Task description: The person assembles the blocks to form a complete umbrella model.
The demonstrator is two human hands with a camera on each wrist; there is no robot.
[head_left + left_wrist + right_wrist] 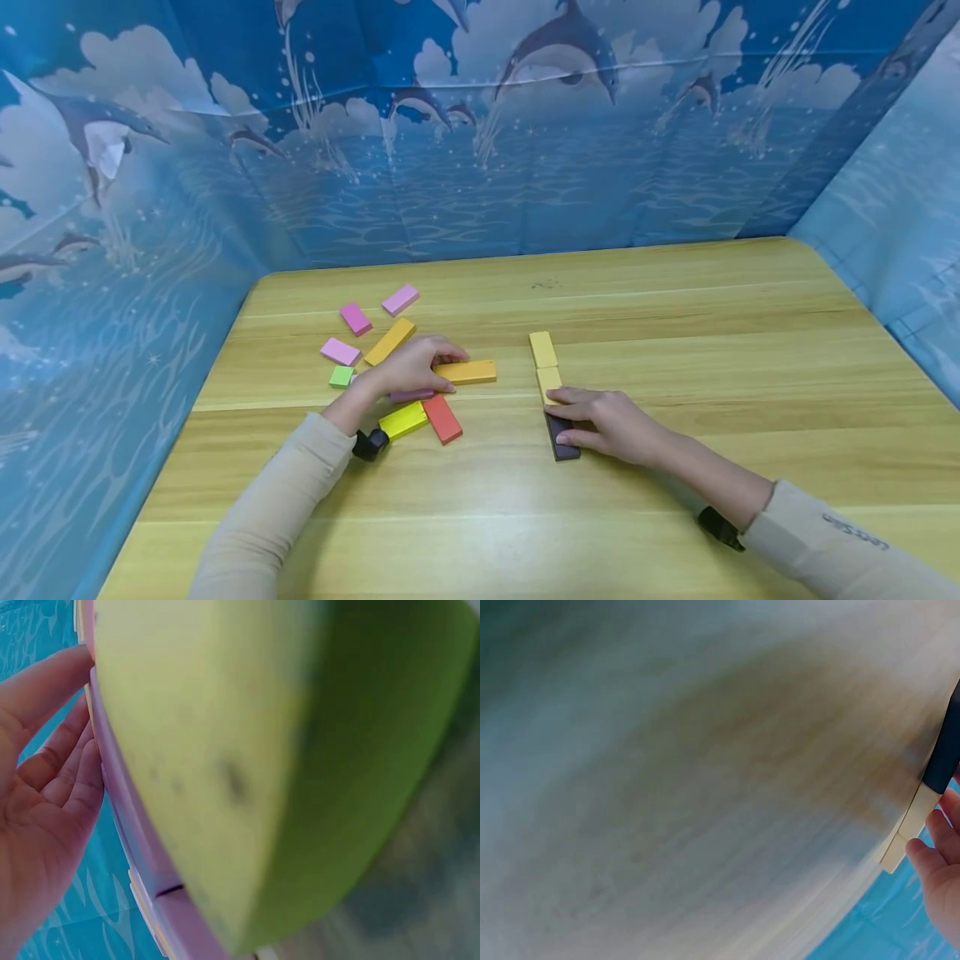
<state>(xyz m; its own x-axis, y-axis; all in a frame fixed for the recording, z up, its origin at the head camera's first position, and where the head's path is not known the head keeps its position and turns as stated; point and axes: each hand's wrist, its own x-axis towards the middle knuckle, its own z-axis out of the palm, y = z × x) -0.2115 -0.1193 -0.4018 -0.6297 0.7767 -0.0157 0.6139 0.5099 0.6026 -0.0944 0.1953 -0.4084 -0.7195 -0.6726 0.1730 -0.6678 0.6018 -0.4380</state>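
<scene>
In the head view my left hand (412, 367) is among loose coloured blocks, with thumb and fingers pinching the left end of an orange block (472, 372). Partly under that hand lies a purple block (410, 396); a yellow block (403, 420) and a red block (443, 419) are just nearer. My right hand (618, 423) rests over a row of blocks, fingers extended. Its thumb touches the black block (566, 451), and its other fingertips reach the adjoining pale yellow block (549, 382). Another pale yellow block (543, 349) continues the row at the far end.
Beyond the left hand lie another orange block (390, 342), a magenta block (356, 318), pink blocks (401, 300) and a green block (341, 377). The wooden table (712, 333) is bounded at the back and sides by a blue dolphin-print curtain (525, 183).
</scene>
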